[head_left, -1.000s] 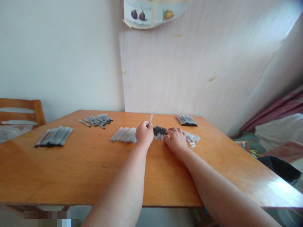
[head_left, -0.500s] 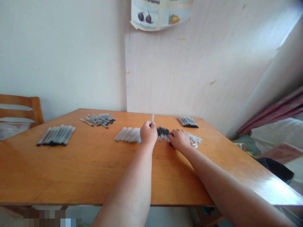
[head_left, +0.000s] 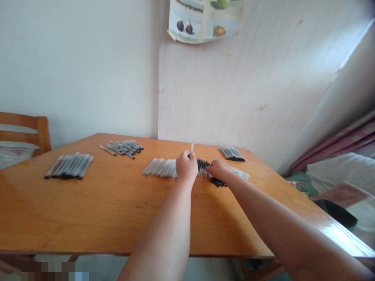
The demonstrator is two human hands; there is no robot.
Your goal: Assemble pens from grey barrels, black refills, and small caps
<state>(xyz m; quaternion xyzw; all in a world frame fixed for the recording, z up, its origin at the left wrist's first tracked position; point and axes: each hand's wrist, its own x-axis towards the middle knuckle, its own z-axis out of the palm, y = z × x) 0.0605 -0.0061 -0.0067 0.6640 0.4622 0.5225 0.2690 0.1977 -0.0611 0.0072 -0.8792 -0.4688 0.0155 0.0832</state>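
My left hand (head_left: 186, 166) is closed around a clear pen barrel (head_left: 192, 146), which stands upright out of the top of the fist. My right hand (head_left: 219, 170) has its fingers pinched together at the right end of a row of dark pen refills (head_left: 202, 166). Whether anything is between those fingertips is hidden. Beneath that hand lies a small heap of black pen caps (head_left: 217, 182). To the left of my left hand, whitish clear barrels (head_left: 160, 167) lie side by side in a row. Small clear pieces (head_left: 241, 173) show beyond my right wrist.
Capped pens lie in a bundle (head_left: 69, 166) at the left, a looser pile (head_left: 124, 148) at the back left and another bundle (head_left: 232, 153) at the back right of the wooden table (head_left: 111, 210). A wall stands behind; a chair (head_left: 43, 134) is at the left.
My right hand has shifted slightly left onto the dark refills, uncovering the black caps below it. My left hand still holds the barrel upright. The view has tilted a little.
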